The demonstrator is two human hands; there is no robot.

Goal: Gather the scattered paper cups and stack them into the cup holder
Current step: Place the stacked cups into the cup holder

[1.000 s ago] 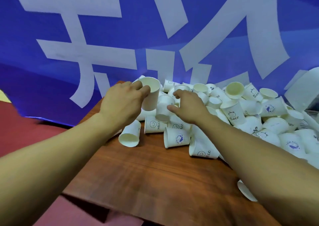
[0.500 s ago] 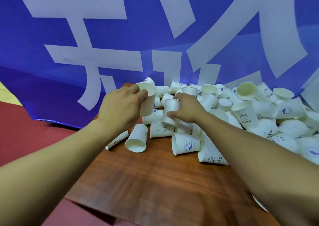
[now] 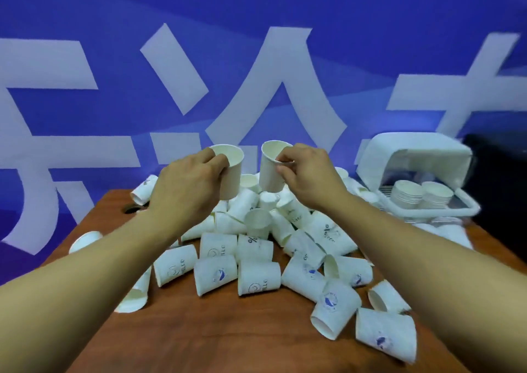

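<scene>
A heap of several white paper cups (image 3: 256, 258) lies scattered on a wooden table (image 3: 228, 338). My left hand (image 3: 185, 190) grips one upright cup (image 3: 232, 173) above the heap. My right hand (image 3: 308, 173) pinches the rim of a second cup (image 3: 271, 167), tilted a little, just right of the first. The two held cups are close but apart. At the back right stands a white cup holder (image 3: 413, 159) with two stacks of cups (image 3: 422, 194) inside.
A blue banner with large white characters (image 3: 256, 73) hangs right behind the table. A dark object (image 3: 502, 179) stands beyond the holder at the right edge. Loose cups lie near the table's left edge (image 3: 85, 240) and front right (image 3: 385, 338).
Both hands have lifted with their cups above the heap; my right hand took a cup from the pile. The view has swung right, bringing the cup holder into sight.
</scene>
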